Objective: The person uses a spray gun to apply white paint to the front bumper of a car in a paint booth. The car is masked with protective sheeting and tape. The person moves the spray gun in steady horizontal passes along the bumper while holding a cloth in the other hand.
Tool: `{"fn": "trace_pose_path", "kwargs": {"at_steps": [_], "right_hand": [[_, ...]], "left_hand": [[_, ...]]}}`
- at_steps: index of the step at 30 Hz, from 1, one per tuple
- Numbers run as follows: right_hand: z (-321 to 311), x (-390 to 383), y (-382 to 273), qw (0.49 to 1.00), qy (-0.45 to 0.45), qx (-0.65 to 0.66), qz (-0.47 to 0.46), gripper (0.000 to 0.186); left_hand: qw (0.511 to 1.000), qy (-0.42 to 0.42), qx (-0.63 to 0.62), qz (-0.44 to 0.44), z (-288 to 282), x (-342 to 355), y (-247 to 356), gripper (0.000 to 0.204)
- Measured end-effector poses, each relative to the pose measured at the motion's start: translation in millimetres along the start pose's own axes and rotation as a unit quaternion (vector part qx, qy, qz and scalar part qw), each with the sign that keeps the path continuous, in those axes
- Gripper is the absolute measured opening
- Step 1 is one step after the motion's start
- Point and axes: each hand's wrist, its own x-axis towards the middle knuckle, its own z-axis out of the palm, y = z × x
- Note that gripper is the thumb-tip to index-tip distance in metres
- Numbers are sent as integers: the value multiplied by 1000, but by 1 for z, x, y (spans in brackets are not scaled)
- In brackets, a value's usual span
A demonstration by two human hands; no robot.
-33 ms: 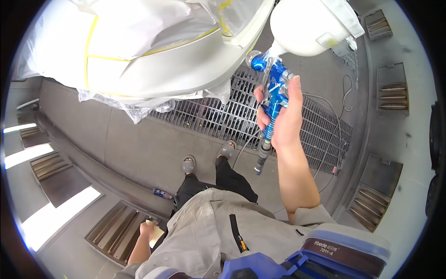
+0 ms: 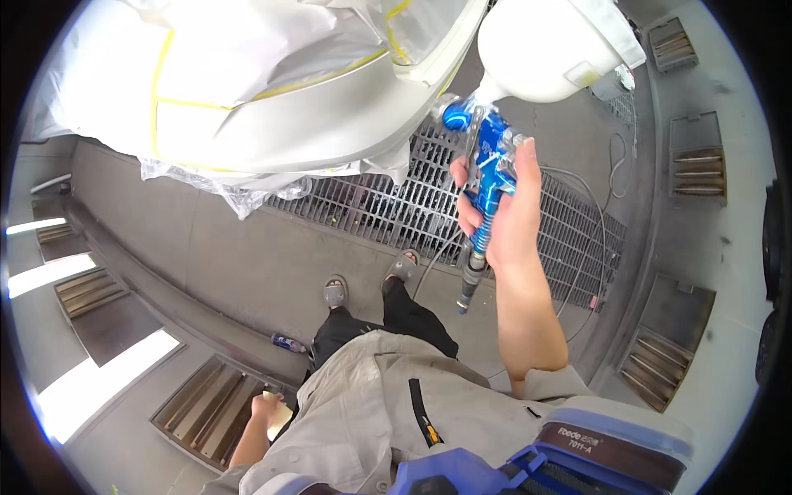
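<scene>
My right hand (image 2: 516, 210) is closed round a blue spray gun (image 2: 493, 144) with a white cup (image 2: 544, 45) on top and a hose fitting at the handle's end. The gun is held out beside a white car body panel (image 2: 305, 124), which is partly wrapped in plastic sheeting (image 2: 239, 194) and masking paper (image 2: 264, 49) edged with yellow tape. My left hand (image 2: 264, 404) is low by my hip, closed on a pale yellow cloth or paper (image 2: 279, 419), partly hidden by my clothing.
A metal floor grate (image 2: 561, 247) lies under the gun, crossed by a hose (image 2: 602, 206). A can (image 2: 289, 344) lies near my feet (image 2: 336, 293). Walls with louvred vents (image 2: 697, 161) and bright light panels (image 2: 107, 379) curve round both sides. A blue respirator (image 2: 445, 470) shows at the bottom edge.
My right hand and the spray gun have shifted very slightly right and down. Everything else looks the same.
</scene>
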Motion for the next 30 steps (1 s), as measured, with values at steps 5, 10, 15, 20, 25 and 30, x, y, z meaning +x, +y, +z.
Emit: {"fn": "trace_pose_path", "kwargs": {"at_steps": [5, 10, 15, 20, 25, 30], "right_hand": [[-31, -14, -25, 984, -116, 109, 80, 71], [-50, -13, -39, 1000, -12, -17, -19, 73], [-88, 12, -62, 996, -48, 43, 64, 77], [-105, 57, -90, 992, -41, -18, 118, 76], [-110, 116, -127, 981, -21, -131, 140, 73], [-125, 181, -155, 961, -89, -205, 164, 64]], "left_hand": [[989, -28, 138, 55, 41, -25, 32, 23], [988, -8, 113, 108, 68, -26, 91, 22], [996, -27, -28, 77, 102, -4, 128, 17], [984, -17, 138, 108, 151, 31, 139, 26], [972, -8, 184, 144, 206, 41, 213, 38], [992, -36, -2, 125, 249, 11, 346, 38]]}}
